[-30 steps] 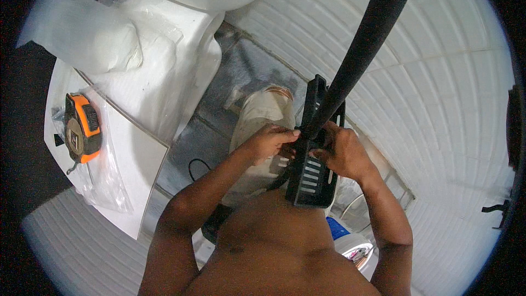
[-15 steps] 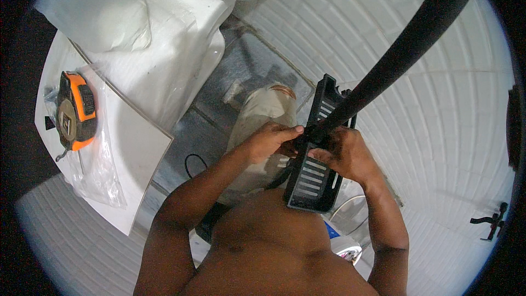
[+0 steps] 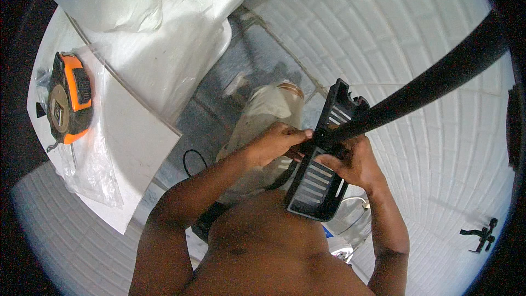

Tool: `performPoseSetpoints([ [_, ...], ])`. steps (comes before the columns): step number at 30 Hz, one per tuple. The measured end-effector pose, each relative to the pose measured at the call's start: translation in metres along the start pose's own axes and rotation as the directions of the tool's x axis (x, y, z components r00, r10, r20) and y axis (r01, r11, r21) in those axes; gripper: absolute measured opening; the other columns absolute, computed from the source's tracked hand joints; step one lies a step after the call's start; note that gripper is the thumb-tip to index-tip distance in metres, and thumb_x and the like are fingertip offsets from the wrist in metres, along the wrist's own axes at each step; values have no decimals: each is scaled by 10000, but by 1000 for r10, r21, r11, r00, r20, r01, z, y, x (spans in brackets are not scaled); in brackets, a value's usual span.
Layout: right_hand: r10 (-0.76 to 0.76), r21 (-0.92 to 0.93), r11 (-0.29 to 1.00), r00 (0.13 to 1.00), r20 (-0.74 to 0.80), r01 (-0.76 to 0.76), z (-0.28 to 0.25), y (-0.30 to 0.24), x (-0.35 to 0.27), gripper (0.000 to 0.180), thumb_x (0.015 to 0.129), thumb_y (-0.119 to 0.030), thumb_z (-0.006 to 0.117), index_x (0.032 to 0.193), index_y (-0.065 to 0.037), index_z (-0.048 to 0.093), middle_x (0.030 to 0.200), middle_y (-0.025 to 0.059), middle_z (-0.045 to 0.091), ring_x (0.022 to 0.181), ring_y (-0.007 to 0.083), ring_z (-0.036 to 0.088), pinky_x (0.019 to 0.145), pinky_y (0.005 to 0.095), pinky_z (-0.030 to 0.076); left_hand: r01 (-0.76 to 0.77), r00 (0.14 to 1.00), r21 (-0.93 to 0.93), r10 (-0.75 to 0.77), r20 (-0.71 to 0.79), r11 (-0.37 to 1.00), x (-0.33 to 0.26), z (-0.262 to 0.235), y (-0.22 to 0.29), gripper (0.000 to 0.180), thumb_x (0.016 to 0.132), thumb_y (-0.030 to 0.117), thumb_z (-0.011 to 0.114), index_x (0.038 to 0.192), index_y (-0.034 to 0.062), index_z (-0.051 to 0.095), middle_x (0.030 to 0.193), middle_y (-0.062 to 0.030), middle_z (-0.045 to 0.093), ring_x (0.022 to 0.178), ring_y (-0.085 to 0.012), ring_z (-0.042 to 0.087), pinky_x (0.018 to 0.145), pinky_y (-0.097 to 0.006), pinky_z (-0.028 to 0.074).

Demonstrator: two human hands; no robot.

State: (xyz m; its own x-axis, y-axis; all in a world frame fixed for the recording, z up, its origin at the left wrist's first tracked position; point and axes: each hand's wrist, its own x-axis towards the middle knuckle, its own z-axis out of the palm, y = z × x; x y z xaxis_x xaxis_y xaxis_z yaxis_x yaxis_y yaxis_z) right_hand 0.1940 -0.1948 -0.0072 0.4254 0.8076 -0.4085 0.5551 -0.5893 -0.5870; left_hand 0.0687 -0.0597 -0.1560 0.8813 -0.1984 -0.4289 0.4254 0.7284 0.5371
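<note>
In front of my body I hold a black slotted shelf tray (image 3: 313, 186), its long side tilted. A thick black tube (image 3: 422, 96) runs from the middle of the tray up to the upper right. My left hand (image 3: 282, 142) is closed at the tray's left edge, thumb and fingers pinching by the joint with the tube. What lies under those fingertips is hidden. Around the tray's right side, just below the tube, wraps my right hand (image 3: 356, 164), its thumb reaching over the slotted face.
On a white board (image 3: 131, 148) at left lie an orange and black tape measure (image 3: 70, 98) and a clear plastic bag (image 3: 93, 170). Plastic-wrapped white ware (image 3: 175, 38) stands behind. White tiled wall (image 3: 427, 153) rises at right, with a black tap (image 3: 481, 235). Grey floor tiles (image 3: 219, 104) show between.
The black tube has swung lower toward the right, and the tray has shifted slightly right with it. Both hands keep their hold. The whole view has turned a little.
</note>
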Motion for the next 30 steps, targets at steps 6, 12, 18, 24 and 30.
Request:
performPoseSetpoints([
  [6,34,99,995,999,6,-35,-4,-3,-6,425,795,-311,823,1080,-23,694,1031,192,708,935,350,683,839,415,528,-45,999,58,45,-2,997,0,1,-3,458,934,440,665,1000,-10,721,888,-62,713,760,-154,649,742,-317,516],
  [12,-23,-1,1000,999,34,23,-3,-5,-3,433,783,-157,826,1116,27,618,1054,137,664,977,253,636,869,369,515,-21,999,-10,21,42,1000,8,-2,-12,425,950,402,650,972,-15,723,859,-69,713,755,-154,649,724,-317,518],
  [18,-88,-6,996,992,88,89,-5,-9,0,475,757,-77,837,1137,36,575,1046,113,618,982,207,617,839,340,516,-82,996,0,82,37,997,3,0,-12,433,971,401,622,970,-20,723,847,-100,732,696,-170,700,630,-291,577],
  [24,-124,-92,986,985,119,136,-7,-15,-2,481,751,-48,823,1149,30,565,1043,126,609,966,224,629,819,341,526,-103,994,14,104,-35,995,-3,6,-11,379,955,351,653,942,-20,730,839,-80,717,707,-156,653,667,-325,526],
  [30,-35,16,999,993,113,34,-6,-11,0,491,757,-30,805,1174,42,555,1072,118,625,971,212,652,802,330,547,-114,993,-11,114,6,993,2,5,-15,392,970,350,633,990,-31,724,871,-87,724,728,-161,664,681,-332,537],
])
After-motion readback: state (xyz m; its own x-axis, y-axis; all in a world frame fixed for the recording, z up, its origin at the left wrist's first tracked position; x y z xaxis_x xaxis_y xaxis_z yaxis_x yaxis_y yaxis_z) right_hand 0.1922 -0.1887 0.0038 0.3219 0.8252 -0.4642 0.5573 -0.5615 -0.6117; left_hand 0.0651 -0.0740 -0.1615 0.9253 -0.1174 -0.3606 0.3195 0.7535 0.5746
